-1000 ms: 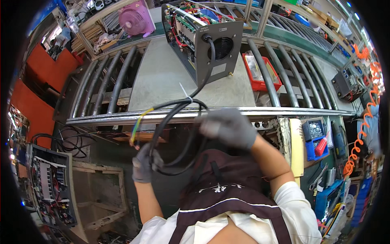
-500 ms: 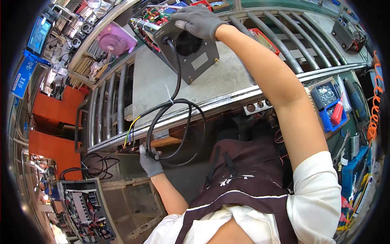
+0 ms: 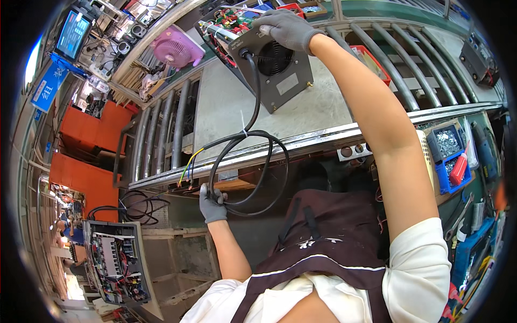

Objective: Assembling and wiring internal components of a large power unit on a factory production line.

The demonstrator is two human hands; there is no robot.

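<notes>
Upper center, our right hand (image 3: 288, 31) tops the gray unit (image 3: 272, 81), we can't tell finger grip; our left hand (image 3: 214, 205) grasps black cable (image 3: 257, 94). Likely steadying; next move needs slack.

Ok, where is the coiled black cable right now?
Just left of centre in the head view, the coiled black cable hangs at the front rail, the left hand holding its lower left.

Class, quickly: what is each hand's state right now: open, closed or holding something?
Left hand: closed, holding the black cable.
Right hand: on the top edge of the grey unit; grip cannot be told.
</notes>
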